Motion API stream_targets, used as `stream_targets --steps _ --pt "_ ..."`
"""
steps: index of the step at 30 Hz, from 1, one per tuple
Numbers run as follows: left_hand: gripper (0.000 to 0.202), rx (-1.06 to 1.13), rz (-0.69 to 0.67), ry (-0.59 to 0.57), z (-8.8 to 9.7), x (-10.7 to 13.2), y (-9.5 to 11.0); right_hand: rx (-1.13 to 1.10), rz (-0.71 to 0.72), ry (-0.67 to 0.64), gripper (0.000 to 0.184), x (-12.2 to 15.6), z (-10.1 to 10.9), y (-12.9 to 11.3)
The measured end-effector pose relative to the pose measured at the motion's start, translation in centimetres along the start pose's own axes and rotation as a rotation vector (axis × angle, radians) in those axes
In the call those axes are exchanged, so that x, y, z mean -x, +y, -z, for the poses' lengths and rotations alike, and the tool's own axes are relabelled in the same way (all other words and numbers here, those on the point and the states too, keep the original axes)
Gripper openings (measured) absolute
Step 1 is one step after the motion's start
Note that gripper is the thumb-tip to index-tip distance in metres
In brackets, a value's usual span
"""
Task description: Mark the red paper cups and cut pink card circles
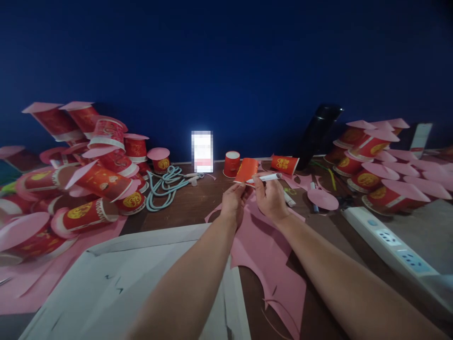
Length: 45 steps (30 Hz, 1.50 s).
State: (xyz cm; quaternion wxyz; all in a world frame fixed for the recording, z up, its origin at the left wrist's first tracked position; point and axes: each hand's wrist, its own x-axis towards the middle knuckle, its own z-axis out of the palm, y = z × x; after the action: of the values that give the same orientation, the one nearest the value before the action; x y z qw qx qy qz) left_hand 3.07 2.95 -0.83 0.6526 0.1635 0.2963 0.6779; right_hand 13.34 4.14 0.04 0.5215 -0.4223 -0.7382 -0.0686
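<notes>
Holding a red-orange paper cup [248,168] tilted at mid-table, its visible side bright and mostly plain. Left hand [233,203]: fingers closed on the cup's lower edge. Right hand [272,199]: curled round a white marker [266,178], whose far end reaches the cup's lower edge. Crowding: upright cup [231,166] just behind, printed cup [284,164] lying to the right, pink cut paper [265,245] beneath the hands. Bare table [177,208] runs from the left hand to the coiled cable [166,189]; dark blue wall [226,85] bounds the rear.

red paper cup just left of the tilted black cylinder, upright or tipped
Tipped: the gold-marked red paper cup lies with its length running sideways.
</notes>
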Motion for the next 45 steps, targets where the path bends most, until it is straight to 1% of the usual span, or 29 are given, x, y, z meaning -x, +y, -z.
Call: stream_targets --steps 18,25,29,40,45 --pt "0.002 0.002 -0.011 -0.016 -0.12 0.12 -0.02 -0.004 -0.005 0.037 0.019 -0.13 0.13 -0.01" --pt "0.006 -0.013 0.001 -0.012 -0.17 0.06 -0.07 0.001 -0.009 0.063 0.017 -0.13 0.11 0.08" --pt "0.003 -0.009 -0.001 -0.022 -0.17 0.13 -0.04 0.004 -0.005 0.068 0.017 -0.14 0.14 0.18" --pt "0.003 -0.002 -0.004 -0.041 -0.01 0.07 -0.17 0.013 -0.044 0.086 0.017 -0.21 0.13 0.22" --pt "0.002 -0.004 0.006 -0.05 0.29 -0.23 -0.35 0.018 -0.033 0.095 0.018 -0.22 0.09 0.32"
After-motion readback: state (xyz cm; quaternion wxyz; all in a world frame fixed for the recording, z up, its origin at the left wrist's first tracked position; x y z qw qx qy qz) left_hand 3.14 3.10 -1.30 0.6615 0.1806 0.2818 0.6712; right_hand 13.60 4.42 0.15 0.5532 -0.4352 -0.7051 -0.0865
